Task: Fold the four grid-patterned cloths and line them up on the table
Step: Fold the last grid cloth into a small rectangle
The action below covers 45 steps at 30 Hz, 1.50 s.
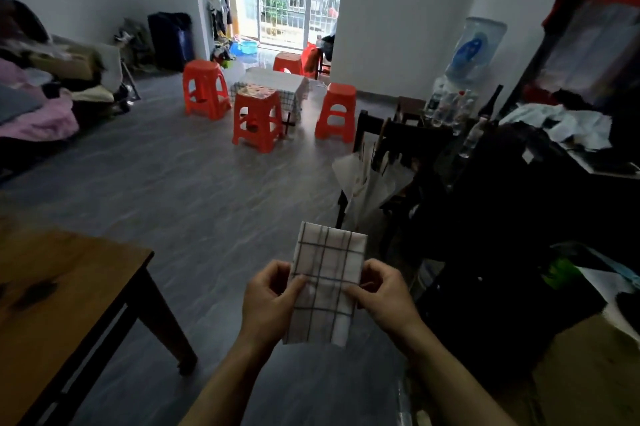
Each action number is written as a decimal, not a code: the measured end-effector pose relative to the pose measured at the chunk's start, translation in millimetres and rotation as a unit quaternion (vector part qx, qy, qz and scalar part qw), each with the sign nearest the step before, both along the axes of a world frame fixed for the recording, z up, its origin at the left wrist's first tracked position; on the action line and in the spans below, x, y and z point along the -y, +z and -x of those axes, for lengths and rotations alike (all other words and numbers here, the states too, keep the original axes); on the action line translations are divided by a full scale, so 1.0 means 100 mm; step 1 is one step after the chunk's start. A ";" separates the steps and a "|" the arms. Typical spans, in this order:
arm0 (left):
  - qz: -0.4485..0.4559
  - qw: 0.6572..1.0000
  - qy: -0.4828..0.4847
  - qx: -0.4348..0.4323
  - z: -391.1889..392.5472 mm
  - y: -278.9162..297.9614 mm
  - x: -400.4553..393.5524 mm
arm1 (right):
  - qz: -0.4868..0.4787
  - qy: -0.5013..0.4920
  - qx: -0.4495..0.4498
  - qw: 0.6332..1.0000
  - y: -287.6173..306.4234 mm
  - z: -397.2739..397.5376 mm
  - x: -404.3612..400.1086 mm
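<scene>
A white cloth with a dark grid pattern [325, 263] is folded into a narrow rectangle and held up in the air above the floor. My left hand [268, 297] pinches its left edge at mid-height. My right hand [384, 294] pinches the right edge opposite. The cloth's top stands above both hands and its lower end hangs below them. A wooden table [52, 290] stands at the lower left, apart from the cloth, its visible top bare. No other grid cloth shows near my hands.
Several orange plastic stools [256, 120] surround a small far table draped in a checked cloth [277, 81]. A cluttered dark shelf and chair [485, 200] fill the right side. Piled clothes [38, 107] lie at the left. A water dispenser [474, 48] stands by the wall.
</scene>
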<state>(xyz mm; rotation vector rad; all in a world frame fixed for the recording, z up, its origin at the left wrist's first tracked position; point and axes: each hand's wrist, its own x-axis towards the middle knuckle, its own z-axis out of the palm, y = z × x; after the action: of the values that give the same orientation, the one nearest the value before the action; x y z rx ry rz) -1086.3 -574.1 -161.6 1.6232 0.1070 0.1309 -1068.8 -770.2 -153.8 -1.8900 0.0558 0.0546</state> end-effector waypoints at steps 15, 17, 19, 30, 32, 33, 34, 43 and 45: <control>-0.102 0.989 0.103 -0.029 -1.90 -0.23 -0.77 | 0.021 0.092 0.008 0.995 -0.14 -2.29 -0.78; -0.114 0.984 0.128 -0.037 -2.17 -0.22 -0.78 | 0.004 0.115 0.010 0.993 -0.18 -2.66 -0.83; -0.124 0.979 0.156 -0.045 -2.46 -0.21 -0.76 | -0.016 0.138 0.011 0.990 -0.20 -3.06 -0.85; -0.115 0.947 0.297 -0.024 -3.63 0.10 -0.89 | -0.035 0.276 0.035 0.960 0.04 -4.77 -1.29; -0.122 0.940 0.316 -0.025 -3.77 0.08 -1.02 | -0.037 0.293 0.039 0.955 0.04 -4.96 -1.48; -0.125 0.936 0.327 -0.023 -3.84 0.06 -1.10 | -0.035 0.302 0.039 0.952 0.03 -5.06 -1.59; -0.126 0.932 0.339 -0.019 -3.90 0.04 -1.19 | -0.032 0.314 0.039 0.948 0.02 -5.15 -1.70; -0.063 0.903 0.424 0.025 -4.67 -0.04 -2.32 | 0.034 0.390 0.072 0.917 0.15 -6.06 -3.01; -0.050 0.894 0.443 0.033 -4.77 -0.03 -2.62 | 0.050 0.413 0.075 0.906 0.22 -6.23 -3.36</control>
<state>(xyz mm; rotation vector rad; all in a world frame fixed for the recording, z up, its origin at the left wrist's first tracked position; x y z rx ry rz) -609.3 -312.5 -164.6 1.5588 0.8004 0.9041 -445.9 -433.9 -131.3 -1.8901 -0.8655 0.4901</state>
